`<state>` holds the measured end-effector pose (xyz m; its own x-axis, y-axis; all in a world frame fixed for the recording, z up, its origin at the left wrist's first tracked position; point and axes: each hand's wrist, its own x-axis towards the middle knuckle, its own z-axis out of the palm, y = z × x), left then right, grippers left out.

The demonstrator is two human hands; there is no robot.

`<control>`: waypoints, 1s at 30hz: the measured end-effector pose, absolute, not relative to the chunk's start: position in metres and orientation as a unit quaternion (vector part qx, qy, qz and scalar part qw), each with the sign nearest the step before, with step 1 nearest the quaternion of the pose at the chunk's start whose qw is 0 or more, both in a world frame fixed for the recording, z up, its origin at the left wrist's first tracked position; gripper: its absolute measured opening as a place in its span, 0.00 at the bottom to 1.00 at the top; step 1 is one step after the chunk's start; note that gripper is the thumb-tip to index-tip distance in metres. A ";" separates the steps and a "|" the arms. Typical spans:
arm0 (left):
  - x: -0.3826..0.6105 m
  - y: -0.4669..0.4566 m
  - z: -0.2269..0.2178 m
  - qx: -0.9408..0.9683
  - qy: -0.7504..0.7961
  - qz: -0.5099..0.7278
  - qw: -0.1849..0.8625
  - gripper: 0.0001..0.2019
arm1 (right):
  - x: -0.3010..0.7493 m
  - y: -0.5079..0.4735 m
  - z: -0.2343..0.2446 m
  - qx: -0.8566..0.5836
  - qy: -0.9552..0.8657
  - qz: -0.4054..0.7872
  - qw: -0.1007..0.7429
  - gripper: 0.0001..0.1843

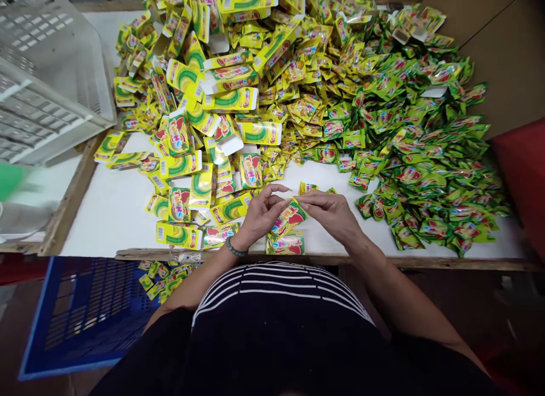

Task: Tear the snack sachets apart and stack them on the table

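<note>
Between my two hands is a small yellow-and-green candy box [293, 215], tilted, with a red heart-like print on its face. The fingers of my left hand [264, 213] pinch its left side near the top. At its upper right edge, the thumb and fingers of my right hand [332, 211] are closed on it. Another candy box [286, 244] lies flat just below, by the table's front edge. Behind my fingers a few small candy packets [307, 187] rest on the white table. Whether the held box's top flap is folded in, I cannot tell.
Several yellow boxes [181, 164] are heaped at the left, some with open ends. Yellow and green packets [409, 135] form a large pile on the right. A white crate [80, 109] stands at the left. Below the wooden edge sits a blue crate [38, 333] near packed boxes [166, 282].
</note>
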<state>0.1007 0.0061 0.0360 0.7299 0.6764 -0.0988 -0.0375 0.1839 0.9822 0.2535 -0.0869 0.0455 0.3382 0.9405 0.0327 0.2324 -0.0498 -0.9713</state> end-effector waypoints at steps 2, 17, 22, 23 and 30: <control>0.100 0.005 0.037 0.590 0.285 0.249 0.713 0.21 | 0.239 -0.090 0.041 -0.662 -0.452 0.280 0.528 0.11; 0.085 -0.008 0.035 0.740 0.251 0.122 0.611 0.17 | 0.269 -0.106 0.006 -0.793 -0.363 0.133 0.470 0.21; 0.095 0.003 0.032 0.824 0.282 0.161 0.464 0.11 | 0.324 -0.105 -0.021 -0.898 -0.362 0.073 0.238 0.23; 0.099 0.007 0.031 0.827 0.302 0.163 0.444 0.10 | 0.329 -0.104 -0.022 -0.902 -0.364 0.096 0.210 0.21; 0.085 0.028 0.040 0.861 0.349 0.154 0.336 0.10 | 0.358 -0.093 0.007 -0.839 -0.429 0.240 0.234 0.28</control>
